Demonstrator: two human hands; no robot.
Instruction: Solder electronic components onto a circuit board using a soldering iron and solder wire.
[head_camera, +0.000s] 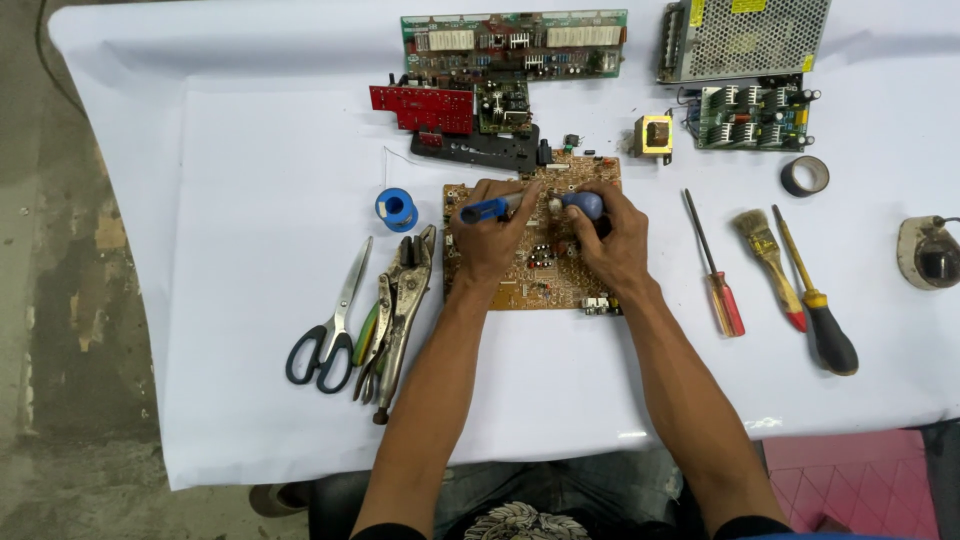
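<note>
A brown circuit board (530, 285) lies flat on the white-covered table (250, 200), solder side up. My left hand (490, 240) rests on the board's left part and grips a blue-handled tool (487, 209) that points right toward the board's upper middle. My right hand (612, 240) rests on the board's right part and is closed on a blue bulb-shaped tool (585, 204) whose tip points left. The two tool tips meet near the same spot on the board.
Left of the board lie scissors (330, 335), locking pliers (403, 300) and a blue solder spool (396, 209). To the right lie two screwdrivers (715, 270) (815, 300), a brush (765, 250) and a tape roll (804, 176). Other circuit boards (515, 45) and a metal power supply (745, 35) sit at the back.
</note>
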